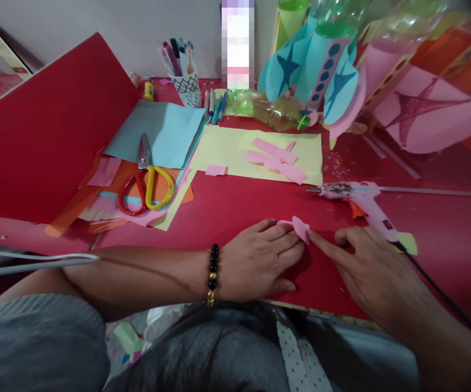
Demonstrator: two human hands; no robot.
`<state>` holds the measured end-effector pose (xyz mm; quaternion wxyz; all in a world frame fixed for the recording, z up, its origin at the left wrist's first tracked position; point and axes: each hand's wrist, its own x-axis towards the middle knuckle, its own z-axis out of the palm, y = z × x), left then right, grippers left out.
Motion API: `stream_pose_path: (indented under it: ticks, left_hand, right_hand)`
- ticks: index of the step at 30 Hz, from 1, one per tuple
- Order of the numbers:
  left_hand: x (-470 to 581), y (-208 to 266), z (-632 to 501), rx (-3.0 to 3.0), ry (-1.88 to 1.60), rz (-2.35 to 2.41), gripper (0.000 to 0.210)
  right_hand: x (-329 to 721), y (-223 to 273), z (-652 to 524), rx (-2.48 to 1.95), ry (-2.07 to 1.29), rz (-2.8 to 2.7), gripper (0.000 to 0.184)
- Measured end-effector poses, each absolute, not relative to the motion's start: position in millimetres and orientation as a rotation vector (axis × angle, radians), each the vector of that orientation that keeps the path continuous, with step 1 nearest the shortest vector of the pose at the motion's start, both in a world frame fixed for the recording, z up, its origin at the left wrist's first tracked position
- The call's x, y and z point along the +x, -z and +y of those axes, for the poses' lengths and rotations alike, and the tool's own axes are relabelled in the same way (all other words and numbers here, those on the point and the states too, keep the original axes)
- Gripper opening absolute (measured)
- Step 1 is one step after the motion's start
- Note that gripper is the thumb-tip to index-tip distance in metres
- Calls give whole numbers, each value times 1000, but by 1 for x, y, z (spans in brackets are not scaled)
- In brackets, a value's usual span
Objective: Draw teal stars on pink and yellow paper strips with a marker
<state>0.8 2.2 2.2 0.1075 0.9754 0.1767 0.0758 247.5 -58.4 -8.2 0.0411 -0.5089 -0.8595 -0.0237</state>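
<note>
My left hand (262,258), with a bracelet (213,272) of black and gold beads at its wrist, lies flat on the red table. Its fingers are stretched over part of a small pink paper piece (301,228), whose free end sticks up beyond them. From the other side, the index fingertip of my right hand (358,256) touches that paper. The other fingers of this hand are loosely bent, and nothing shows in them. Just beyond my right hand lies a pink hot glue gun (368,204), its nozzle pointing left and a glue stick in its back.
Scissors (146,182) lie on coloured paper sheets (157,130) at left, beside an upright red board (56,130). Pink strips (276,158) rest on a yellow sheet (219,144). Behind are a pen cup (186,90), a plastic bottle (274,109) and paper-covered bottle rockets (313,71).
</note>
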Motion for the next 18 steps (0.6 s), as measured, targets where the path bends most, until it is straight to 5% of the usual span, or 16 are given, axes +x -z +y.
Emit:
stream_pose_path:
  ticks: [18]
  left_hand:
    - [-5,-19,3,2937,-75,661,57]
  right_hand:
    - [246,8,-58,-1652,114,-2702,62]
